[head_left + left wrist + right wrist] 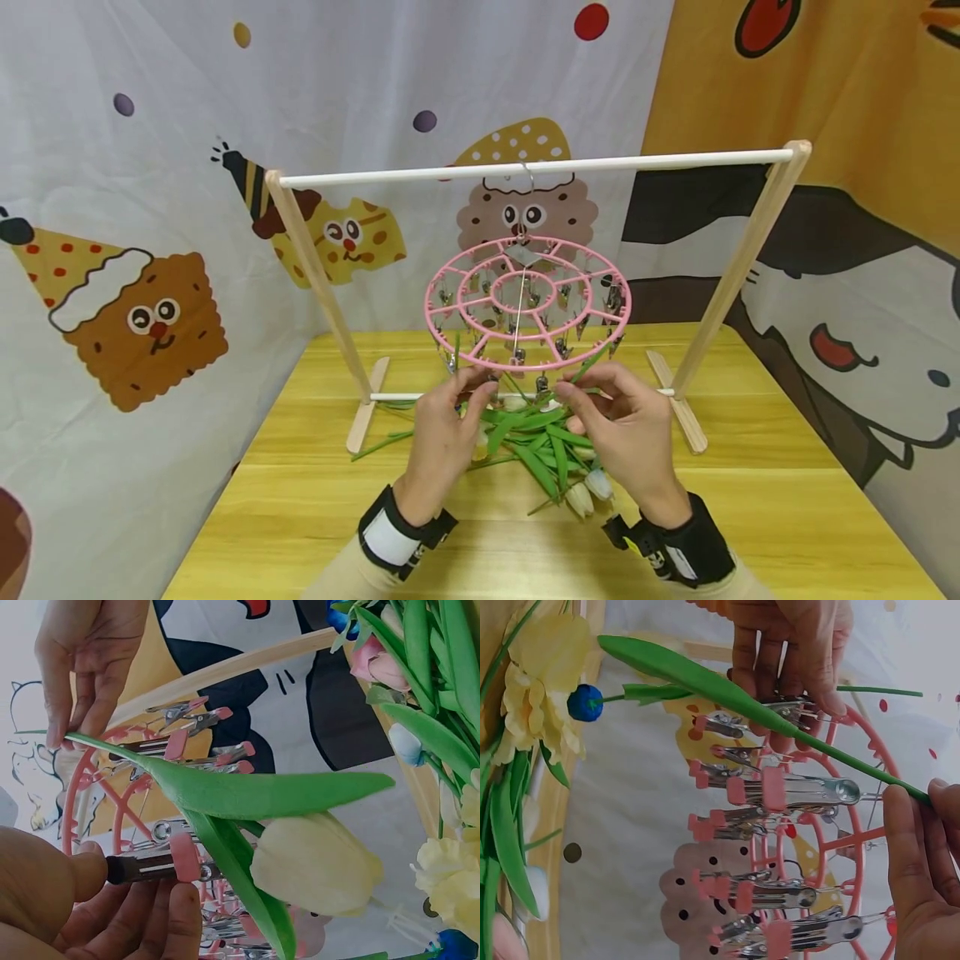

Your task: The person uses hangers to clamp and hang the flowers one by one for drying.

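Note:
My left hand [442, 433] pinches a metal clip [150, 868] with pink tips, which hangs under the front rim of the pink round hanger [528, 367]. Between thumb and fingers, my right hand [626, 425] holds the upper stem [855, 763] of a tulip, to the right of that clip. Its long green leaf [277, 793] slants down, and the pale yellow bloom [315, 866] points downward near the clip's tips. Behind the left hand, a blue flower [585, 703] hangs head down, its stem end showing above the fingers. Several other clips [802, 787] dangle from the hanger.
A wooden stand with a white top bar [420, 173] carries the hanger by its hook. Beneath it, loose tulips [579, 498] and green leaves [536, 467] lie piled on the wooden table [480, 542]. Upright posts [738, 267] flank both sides; a printed curtain [360, 75] hangs behind.

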{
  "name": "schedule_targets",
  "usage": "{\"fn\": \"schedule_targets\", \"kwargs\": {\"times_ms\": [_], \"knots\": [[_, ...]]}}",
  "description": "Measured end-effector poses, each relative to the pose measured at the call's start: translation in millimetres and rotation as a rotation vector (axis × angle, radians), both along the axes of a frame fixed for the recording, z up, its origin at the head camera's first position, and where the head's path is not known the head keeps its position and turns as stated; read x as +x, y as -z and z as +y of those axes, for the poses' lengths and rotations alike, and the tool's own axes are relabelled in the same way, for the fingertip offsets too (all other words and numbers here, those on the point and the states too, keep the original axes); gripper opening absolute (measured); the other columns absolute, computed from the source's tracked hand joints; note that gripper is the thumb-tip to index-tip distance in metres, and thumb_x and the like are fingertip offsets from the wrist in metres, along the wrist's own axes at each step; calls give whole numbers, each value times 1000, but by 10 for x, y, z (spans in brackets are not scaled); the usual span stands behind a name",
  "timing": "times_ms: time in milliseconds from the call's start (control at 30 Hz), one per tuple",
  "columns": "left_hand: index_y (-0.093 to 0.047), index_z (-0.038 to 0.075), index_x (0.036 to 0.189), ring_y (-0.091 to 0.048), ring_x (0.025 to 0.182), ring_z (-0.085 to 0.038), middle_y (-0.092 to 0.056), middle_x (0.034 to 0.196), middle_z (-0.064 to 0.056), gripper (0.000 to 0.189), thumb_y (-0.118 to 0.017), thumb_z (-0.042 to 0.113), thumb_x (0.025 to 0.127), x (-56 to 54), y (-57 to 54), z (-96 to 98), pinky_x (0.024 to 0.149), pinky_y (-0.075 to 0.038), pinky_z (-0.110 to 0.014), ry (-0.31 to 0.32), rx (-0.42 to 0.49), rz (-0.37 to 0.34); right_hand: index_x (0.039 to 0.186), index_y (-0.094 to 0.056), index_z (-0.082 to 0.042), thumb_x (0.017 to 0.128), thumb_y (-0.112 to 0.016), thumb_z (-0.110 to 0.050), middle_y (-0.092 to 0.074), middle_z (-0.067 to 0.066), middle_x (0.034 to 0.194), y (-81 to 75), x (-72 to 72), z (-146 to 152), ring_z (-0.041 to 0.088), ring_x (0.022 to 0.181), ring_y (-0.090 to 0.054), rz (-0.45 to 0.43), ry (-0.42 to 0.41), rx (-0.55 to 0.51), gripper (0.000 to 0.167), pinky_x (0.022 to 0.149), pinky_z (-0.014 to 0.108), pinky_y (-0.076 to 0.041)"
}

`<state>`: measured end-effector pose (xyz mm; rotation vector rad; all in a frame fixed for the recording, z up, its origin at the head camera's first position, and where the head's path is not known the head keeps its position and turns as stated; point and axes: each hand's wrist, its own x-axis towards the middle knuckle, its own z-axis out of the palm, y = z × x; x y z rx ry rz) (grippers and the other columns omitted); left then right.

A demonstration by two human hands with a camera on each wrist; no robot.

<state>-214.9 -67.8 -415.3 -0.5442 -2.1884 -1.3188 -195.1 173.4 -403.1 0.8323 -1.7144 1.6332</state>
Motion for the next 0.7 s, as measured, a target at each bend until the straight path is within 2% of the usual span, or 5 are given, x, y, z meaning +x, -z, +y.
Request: {"fn": "schedule_targets", "kwargs": {"times_ms": [233, 400, 567, 700], "knots": [[-84, 5, 126, -87, 104, -23, -88, 116, -9, 19, -81, 16, 111, 0, -13, -22, 96, -74, -38, 19, 14, -30, 114, -78, 7, 95, -76, 29, -85, -6, 109, 85, 17, -42, 2, 87, -83, -37, 50, 9, 29, 69, 17, -65], [-83, 5, 124, -87, 104, -25, -88, 117, -10, 20, -84, 15, 107, -5, -11, -29, 95, -74, -38, 20, 16, -52, 112, -79, 5, 95, -78, 27, -86, -8, 105, 143, 14, -77, 1, 76, -77, -47, 94, 7, 28, 63, 18, -58], [-82, 7, 122, -87, 101, -24, -89, 116, -9, 19, -87, 13, 104, -7, -32, -38, 93, -73, -33, 37, 59, -99, 110, -78, 4, 96, -78, 25, -85, -7, 103, 190, -3, -117, 4, 69, -69, -68, 112, -4, 26, 59, 22, -52], [-81, 8, 121, -86, 101, -24, -88, 115, -9, 19, -87, 14, 104, -16, -58, -45, 92, -72, -29, 50, 96, -137, 110, -79, 3, 97, -79, 22, -86, -8, 103, 204, -23, -135, 4, 73, -73, -90, 126, -12, 22, 59, 22, -52]]}}
